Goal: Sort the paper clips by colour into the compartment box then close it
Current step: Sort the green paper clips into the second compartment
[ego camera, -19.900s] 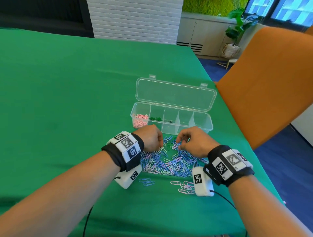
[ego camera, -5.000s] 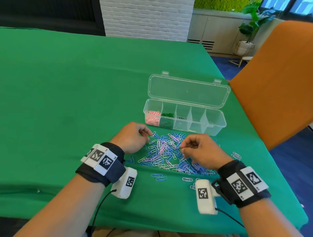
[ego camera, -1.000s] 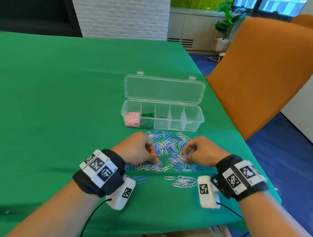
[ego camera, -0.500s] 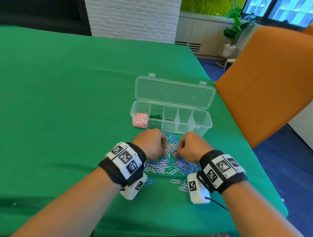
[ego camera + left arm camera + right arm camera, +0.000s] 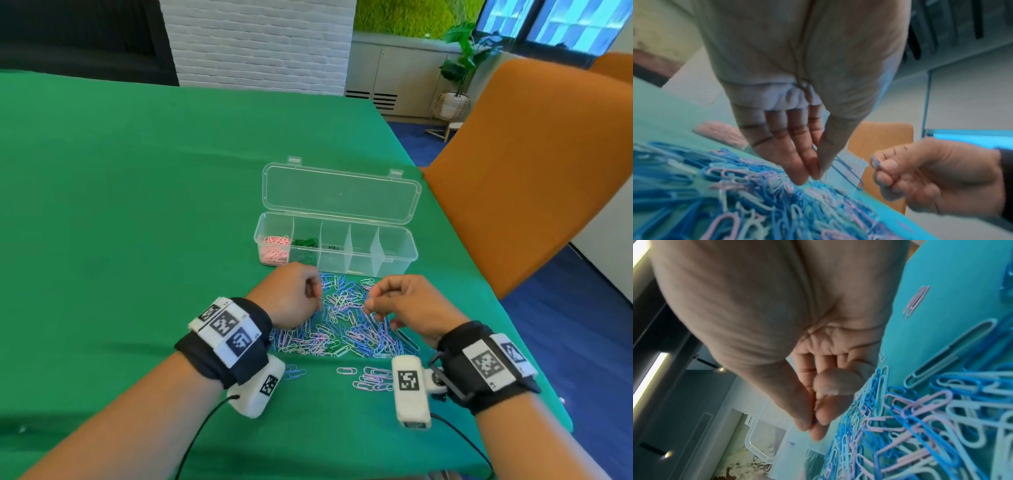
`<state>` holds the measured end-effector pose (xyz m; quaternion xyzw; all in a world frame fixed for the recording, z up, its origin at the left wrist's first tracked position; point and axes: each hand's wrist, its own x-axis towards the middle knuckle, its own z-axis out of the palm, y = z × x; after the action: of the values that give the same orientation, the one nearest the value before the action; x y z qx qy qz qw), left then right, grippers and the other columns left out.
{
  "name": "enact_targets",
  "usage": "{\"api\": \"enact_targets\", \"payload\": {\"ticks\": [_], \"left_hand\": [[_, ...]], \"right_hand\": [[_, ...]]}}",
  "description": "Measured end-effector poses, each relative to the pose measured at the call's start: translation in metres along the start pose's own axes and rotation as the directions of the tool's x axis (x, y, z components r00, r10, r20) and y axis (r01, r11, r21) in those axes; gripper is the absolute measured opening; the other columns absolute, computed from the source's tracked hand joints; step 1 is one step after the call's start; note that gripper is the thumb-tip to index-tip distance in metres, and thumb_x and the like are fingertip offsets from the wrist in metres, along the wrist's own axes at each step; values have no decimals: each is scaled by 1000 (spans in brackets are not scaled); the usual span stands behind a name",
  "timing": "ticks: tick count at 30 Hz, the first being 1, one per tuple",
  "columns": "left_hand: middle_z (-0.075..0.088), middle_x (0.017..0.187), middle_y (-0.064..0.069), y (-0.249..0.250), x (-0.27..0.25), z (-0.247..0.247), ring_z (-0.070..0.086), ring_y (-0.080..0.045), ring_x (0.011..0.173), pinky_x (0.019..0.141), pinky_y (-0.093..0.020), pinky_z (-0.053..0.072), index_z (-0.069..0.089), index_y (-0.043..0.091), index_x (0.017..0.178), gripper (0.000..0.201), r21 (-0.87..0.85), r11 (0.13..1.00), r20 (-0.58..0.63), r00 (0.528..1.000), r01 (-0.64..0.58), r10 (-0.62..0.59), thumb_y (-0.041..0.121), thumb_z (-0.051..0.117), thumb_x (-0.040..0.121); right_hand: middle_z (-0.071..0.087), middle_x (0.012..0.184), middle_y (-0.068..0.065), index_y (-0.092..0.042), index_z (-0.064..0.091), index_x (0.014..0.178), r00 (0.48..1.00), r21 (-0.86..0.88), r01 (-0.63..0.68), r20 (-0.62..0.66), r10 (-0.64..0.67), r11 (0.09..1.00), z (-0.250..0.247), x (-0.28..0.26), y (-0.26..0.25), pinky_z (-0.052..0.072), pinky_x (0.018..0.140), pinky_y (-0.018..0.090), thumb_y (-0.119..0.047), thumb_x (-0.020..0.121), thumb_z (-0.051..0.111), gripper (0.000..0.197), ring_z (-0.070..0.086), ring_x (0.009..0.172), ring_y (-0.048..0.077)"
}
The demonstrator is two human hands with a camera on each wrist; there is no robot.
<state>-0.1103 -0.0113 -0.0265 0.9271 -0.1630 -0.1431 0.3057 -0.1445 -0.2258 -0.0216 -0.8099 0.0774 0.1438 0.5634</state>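
We have pink and green clips in the box. Our left hand and right hand each pinch a blue clip. A big pile waits, and the lid is up.

The table has a green cloth. On it, just beyond the hands, stands an open clear box. Under the hands lies a heap of paper clips.
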Motion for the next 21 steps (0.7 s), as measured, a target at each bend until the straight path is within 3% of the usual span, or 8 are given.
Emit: {"api": "enact_targets", "payload": {"ticks": [4, 6, 8, 12, 14, 16, 18, 21], "left_hand": [[72, 89, -3, -5, -8, -2, 68, -16, 79, 75, -33, 57, 68, 19, 96, 11, -269, 958, -10, 994, 99, -106, 10, 66, 90], [74, 82, -5, -6, -9, -3, 69, -9, 69, 70, -28, 59, 70, 14, 92, 12, -412, 902, 13, 990, 130, -137, 4, 63, 92], [73, 81, -9, -5, -9, -3, 70, -10, 69, 65, -22, 58, 69, 8, 90, 13, -604, 778, 64, 984, 172, -168, -1, 61, 92], [71, 80, -15, 3, -11, -1, 72, -20, 72, 65, -25, 60, 67, 2, 92, 13, -847, 476, 164, 969, 236, -187, -6, 57, 93], [68, 78, -14, 4, -11, 2, 70, -19, 67, 61, -24, 59, 66, 2, 91, 14, -860, 440, 191, 962, 259, -193, -7, 55, 92], [68, 80, -10, 0, -10, 4, 65, -13, 59, 54, -22, 54, 66, 6, 89, 10, -724, 638, 147, 962, 263, -229, -1, 59, 92], [71, 79, -3, -8, -9, 2, 61, -9, 60, 60, -22, 51, 71, 13, 83, 8, -345, 912, 63, 974, 224, -216, 14, 67, 90], [69, 72, 7, -8, -7, -3, 60, -9, 65, 64, -24, 47, 73, 22, 76, 15, -64, 983, 20, 985, 174, -174, 30, 72, 88]], "right_hand": [[74, 75, 6, -7, 66, 86, 1000, 41, -7, 7, 7, 999, -2, 0, 3, 44, 47, 18, 0, 86, 70, 8, 57, 59, 11], [73, 73, 3, -8, 67, 85, 1000, 22, 3, 9, -3, 1000, 2, 0, 3, 44, 48, 19, -3, 86, 71, 7, 58, 60, 10], [71, 73, 1, -10, 69, 84, 1000, 18, 26, 8, -26, 1000, 9, 0, -1, 47, 50, 20, -6, 85, 73, 6, 61, 64, 9], [70, 77, 6, -12, 70, 81, 997, 113, 79, 7, -81, 990, 31, -1, -13, 53, 54, 23, -9, 85, 74, 7, 66, 73, 13], [68, 75, 7, -12, 70, 79, 993, 107, 122, -22, -120, 987, 41, -2, -19, 51, 52, 22, -11, 84, 75, 8, 63, 70, 13], [65, 70, 5, -12, 70, 77, 985, 68, 160, -82, -155, 985, 46, -1, -23, 46, 48, 19, -12, 84, 75, 9, 57, 63, 11], [65, 66, 1, -11, 70, 76, 975, 38, 181, -140, -174, 983, 46, 1, -23, 43, 46, 15, -8, 85, 74, 10, 54, 56, 6], [65, 64, -2, -8, 71, 78, 968, -5, 175, -180, -173, 985, 43, 4, -20, 43, 46, 13, -8, 85, 74, 7, 53, 54, 5]]}}
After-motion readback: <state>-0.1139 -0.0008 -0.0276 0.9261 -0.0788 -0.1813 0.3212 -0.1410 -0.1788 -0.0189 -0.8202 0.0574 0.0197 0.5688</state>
